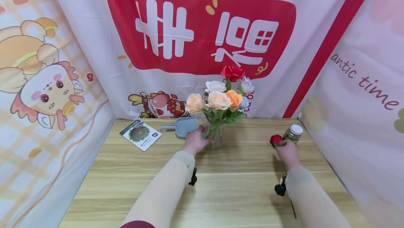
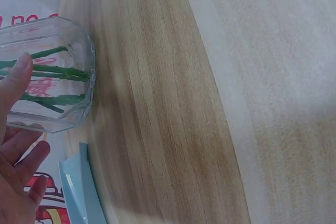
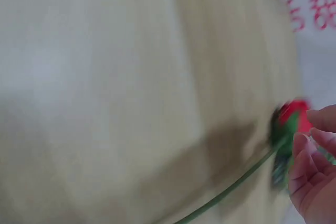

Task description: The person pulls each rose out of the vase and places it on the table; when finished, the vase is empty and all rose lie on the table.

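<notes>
A clear glass vase [image 1: 218,140] stands near the back of the table, filled with artificial roses in red, white, peach, orange and blue. My left hand [image 1: 195,141] holds its lower left side; in the left wrist view the thumb [image 2: 20,74] lies across the glass, with green stems visible inside. At the right, my right hand [image 1: 288,153] pinches a single red rose [image 1: 276,139] just under the bloom. Its long green stem [image 3: 223,195] trails toward the table's front, casting a shadow on the wood in the right wrist view.
A glass jar [image 1: 293,134] with a white lid and green contents stands just behind my right hand. Left of the vase lie a light-blue dustpan-like scoop [image 1: 185,127] and a card [image 1: 140,135] with a plant picture. Printed cloths hang around the wooden table [image 1: 233,193].
</notes>
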`<act>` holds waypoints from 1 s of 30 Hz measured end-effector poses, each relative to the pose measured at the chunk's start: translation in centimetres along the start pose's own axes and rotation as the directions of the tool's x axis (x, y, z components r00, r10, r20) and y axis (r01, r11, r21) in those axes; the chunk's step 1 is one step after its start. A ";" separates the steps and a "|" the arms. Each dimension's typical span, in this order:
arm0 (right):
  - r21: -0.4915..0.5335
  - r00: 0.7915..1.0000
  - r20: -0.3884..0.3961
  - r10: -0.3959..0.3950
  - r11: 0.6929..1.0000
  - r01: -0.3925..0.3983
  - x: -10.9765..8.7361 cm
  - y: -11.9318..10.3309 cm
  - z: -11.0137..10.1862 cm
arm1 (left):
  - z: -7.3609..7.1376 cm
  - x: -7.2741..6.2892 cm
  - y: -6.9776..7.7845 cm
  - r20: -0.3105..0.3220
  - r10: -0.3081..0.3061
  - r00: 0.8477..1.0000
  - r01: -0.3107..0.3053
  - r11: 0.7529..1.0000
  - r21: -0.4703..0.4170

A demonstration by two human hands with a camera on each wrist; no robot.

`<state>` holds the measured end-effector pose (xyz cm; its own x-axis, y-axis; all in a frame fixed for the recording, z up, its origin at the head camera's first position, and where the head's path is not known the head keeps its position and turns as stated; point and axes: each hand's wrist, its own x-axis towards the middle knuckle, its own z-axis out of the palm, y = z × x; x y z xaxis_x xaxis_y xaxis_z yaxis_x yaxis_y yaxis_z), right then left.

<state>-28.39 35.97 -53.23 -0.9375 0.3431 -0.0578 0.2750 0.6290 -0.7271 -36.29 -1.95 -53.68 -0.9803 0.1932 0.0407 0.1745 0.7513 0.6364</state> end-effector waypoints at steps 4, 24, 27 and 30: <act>0.103 0.996 0.004 -0.086 0.991 0.085 0.2 -5.1 0.9 | 0.1 0.0 -0.2 -0.007 -0.014 1.000 0.014 1.000 0.005; 0.634 0.970 0.224 -0.091 0.770 -0.074 -1.5 -19.4 5.8 | 0.6 0.4 -0.3 -0.003 -0.012 1.000 0.012 1.000 0.010; 0.644 0.978 0.186 -0.098 0.764 -0.046 -1.9 -19.9 5.9 | 0.7 0.4 -0.5 -0.013 -0.015 1.000 0.015 1.000 0.004; 0.653 0.987 0.113 -0.117 0.757 0.015 -2.4 -20.7 5.7 | 0.8 0.4 -0.6 -0.026 -0.028 0.999 0.028 1.000 -0.013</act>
<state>-33.02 18.18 -41.94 -0.9813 0.1862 -0.0490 0.0547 0.0257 -0.9982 -36.75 -1.78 -54.67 -0.9869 0.1555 0.0425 0.1457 0.7484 0.6471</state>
